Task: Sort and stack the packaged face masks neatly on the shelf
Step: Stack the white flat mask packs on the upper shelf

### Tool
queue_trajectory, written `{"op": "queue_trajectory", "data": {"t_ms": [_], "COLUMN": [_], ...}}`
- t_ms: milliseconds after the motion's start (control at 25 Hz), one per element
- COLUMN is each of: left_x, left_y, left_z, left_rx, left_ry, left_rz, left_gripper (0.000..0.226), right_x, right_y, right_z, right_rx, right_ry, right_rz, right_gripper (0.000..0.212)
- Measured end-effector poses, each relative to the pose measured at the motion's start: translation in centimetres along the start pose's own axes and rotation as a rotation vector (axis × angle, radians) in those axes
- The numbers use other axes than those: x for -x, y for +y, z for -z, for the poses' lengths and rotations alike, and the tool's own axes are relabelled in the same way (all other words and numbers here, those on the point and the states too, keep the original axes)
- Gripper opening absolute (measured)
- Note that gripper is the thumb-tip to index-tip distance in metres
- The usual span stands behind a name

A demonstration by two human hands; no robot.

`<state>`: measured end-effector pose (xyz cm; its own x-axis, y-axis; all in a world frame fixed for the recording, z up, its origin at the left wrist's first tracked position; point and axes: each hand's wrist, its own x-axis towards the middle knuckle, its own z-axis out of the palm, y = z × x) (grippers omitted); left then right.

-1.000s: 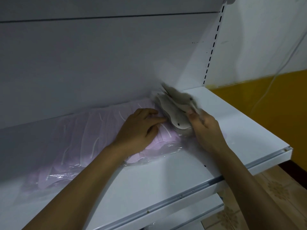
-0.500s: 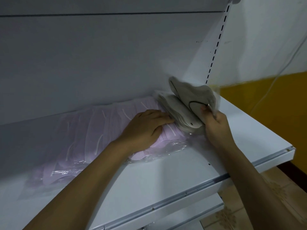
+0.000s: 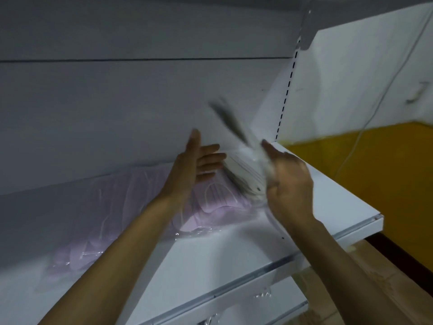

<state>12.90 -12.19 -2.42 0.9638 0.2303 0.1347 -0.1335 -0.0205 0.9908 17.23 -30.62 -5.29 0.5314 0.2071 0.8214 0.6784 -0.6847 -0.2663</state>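
Two hands are raised above the one white shelf (image 3: 234, 252). The left hand (image 3: 199, 165) is spread, fingers straight and thumb up, holding nothing. The right hand (image 3: 289, 184) clutches one pack of grey masks (image 3: 243, 174) above the shelf's back right part; blur smears the pack's top. Lilac mask packs (image 3: 210, 202) lie flat along the shelf's back edge. There are at least two, but their wraps overlap too much for a sure count. A yellow wall (image 3: 375, 174) stands beyond the shelf's right end.

White shelf (image 3: 339, 198) with clear-wrapped lilac mask packs (image 3: 112, 207) along its back
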Motion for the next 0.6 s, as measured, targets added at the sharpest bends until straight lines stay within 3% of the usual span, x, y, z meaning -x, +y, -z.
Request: {"op": "queue_trajectory", "data": {"t_ms": [80,120,200,280,320,400,480,520,600], "left_x": [1.0,1.5,2.3,3.0,3.6,4.9,6.5,7.3,8.6], "left_y": [1.4,1.7,1.4,0.8,0.9,1.5,2.1,2.3,2.5], "left_z": [0.1,0.4,2.0,4.5,5.7,8.6,10.9,12.3,13.9], "left_rx": [0.407,0.489,0.454,0.373,0.390,0.469,0.576,0.602,0.604], "left_ry": [-0.125,-0.117,-0.013,0.120,0.149,0.216,0.290,0.340,0.391], "left_rz": [0.218,0.258,0.217,0.148,0.126,0.048,-0.026,-0.053,-0.084], "left_gripper": [0.068,0.060,0.037,0.025,0.023,0.025,0.037,0.044,0.051], "right_x": [0.6,1.2,2.4,3.0,2.8,2.0,1.4,1.5,1.8], "right_y": [-2.0,-3.0,-4.5,-6.3,-7.7,-11.0,-14.4,-16.4,-20.0], "right_z": [-0.5,-0.9,-1.5,-2.5,-2.9,-4.2,-5.3,-5.9,-6.7], "right_rx": [0.100,0.101,0.013,-0.234,-0.393,-0.723,-1.117,-1.322,-1.430], "right_ry": [-0.096,-0.214,-0.469,-0.519,-0.450,-0.276,-0.286,-0.340,-0.402], "right_rz": [0.341,0.395,0.337,0.166,0.037,-0.344,-0.691,-0.781,-0.832], "right_gripper": [0.054,0.054,0.070,0.076,0.070,0.068,0.068,0.064,0.044]}}
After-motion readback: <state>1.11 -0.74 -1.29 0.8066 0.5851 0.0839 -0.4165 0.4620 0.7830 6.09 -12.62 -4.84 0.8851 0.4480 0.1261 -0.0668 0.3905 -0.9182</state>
